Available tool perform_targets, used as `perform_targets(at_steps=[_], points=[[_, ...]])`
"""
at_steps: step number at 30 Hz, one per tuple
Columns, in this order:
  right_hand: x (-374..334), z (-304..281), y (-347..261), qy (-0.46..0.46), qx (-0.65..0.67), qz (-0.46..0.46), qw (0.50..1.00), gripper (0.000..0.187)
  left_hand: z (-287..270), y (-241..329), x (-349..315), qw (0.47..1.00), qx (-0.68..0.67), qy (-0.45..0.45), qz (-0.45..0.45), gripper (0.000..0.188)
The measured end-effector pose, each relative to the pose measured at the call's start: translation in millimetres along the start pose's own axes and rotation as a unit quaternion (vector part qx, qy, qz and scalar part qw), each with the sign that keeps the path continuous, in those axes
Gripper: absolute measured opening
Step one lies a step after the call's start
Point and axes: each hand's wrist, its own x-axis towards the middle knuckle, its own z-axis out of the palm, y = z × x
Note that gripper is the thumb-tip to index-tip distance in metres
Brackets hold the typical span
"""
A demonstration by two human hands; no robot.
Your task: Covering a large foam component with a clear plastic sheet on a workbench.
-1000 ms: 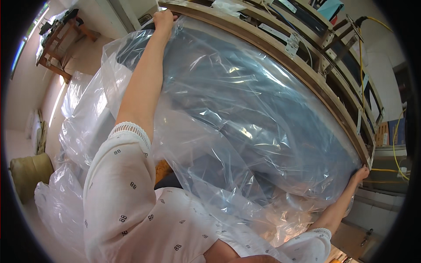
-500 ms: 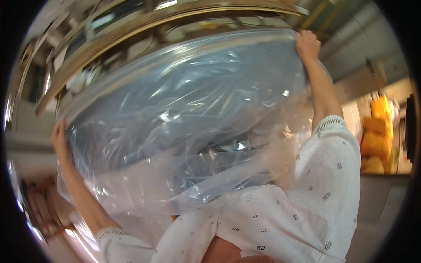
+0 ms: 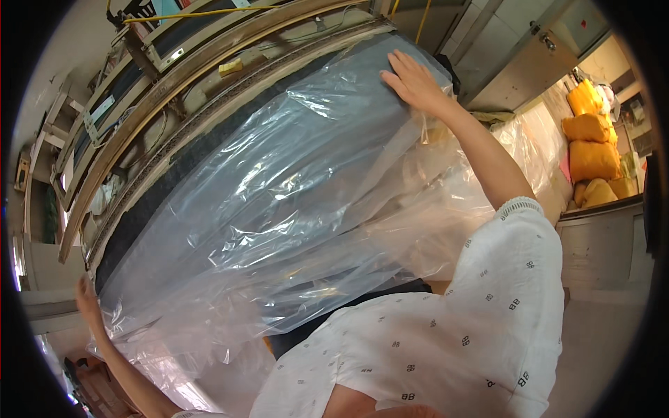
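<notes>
Clear plastic sheet [image 3: 279,174], long axis eight to two o'clock, six-o'clock edge hard to trace. Right hand [image 3: 416,83] spread, unclenched; left hand [image 3: 87,301]: cannot tell grip.

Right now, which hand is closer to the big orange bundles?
The right hand, spread open over the clear plastic; the left hand is at the plastic's left end, farther from the orange bundles.

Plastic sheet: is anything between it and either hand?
Nothing visible. The right hand, fingers spread, is over the sheet's far right part; the left hand is at its left edge. Whether the left grips it, I can't tell.
</notes>
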Motion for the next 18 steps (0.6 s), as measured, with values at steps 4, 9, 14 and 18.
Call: perform_targets(at_steps=[4,9,14,18], points=[[34,7,24,-0.044,0.014,0.052,0.998,0.065,21,286,-58,0.943,-0.243,-0.123,0.19,0.023],[49,26,31,0.037,-0.004,-0.022,0.999,0.061,44,336,-105,0.929,-0.314,0.001,0.196,0.008],[-12,7,-54,-0.008,0.027,-0.192,0.981,0.054,24,184,-153,0.951,-0.268,0.131,0.081,0.008],[-2,0,-62,0.038,0.081,-0.259,0.962,0.039,-35,188,-208,0.97,-0.145,0.17,0.094,0.013]])
